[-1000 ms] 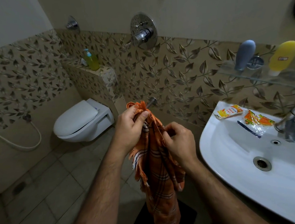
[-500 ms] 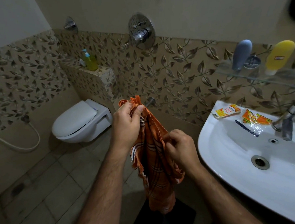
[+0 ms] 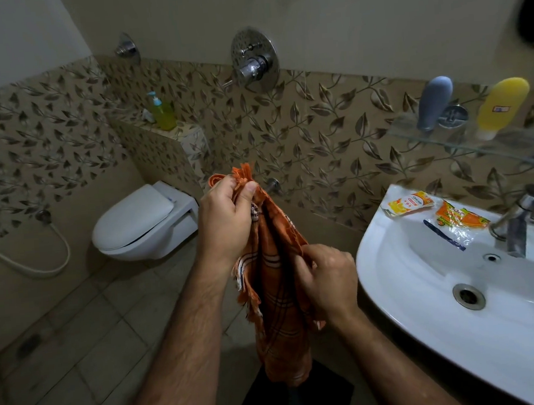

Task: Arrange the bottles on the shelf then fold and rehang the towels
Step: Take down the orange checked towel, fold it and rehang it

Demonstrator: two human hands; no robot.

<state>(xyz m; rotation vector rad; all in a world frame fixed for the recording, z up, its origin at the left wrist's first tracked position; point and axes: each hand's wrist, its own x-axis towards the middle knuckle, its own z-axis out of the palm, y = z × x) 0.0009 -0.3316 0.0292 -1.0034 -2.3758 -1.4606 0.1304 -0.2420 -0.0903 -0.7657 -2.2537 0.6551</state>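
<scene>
The left hand [image 3: 226,224] grips the orange towel [image 3: 278,300] by its top edge so it hangs free. The right hand [image 3: 327,280] pinches a lower fold, likely to align edges. Bottles stand on the glass shelf [image 3: 465,145].

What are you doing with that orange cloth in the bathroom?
A person is holding up an orange checked towel with fringed edges in the air, between the white toilet and the white sink. The left hand grips its bunched top, and the right hand pinches an edge lower down, apparently sorting it out for folding. It is not hung up yet. On the glass shelf stand a grey bottle and a yellow bottle.
</scene>
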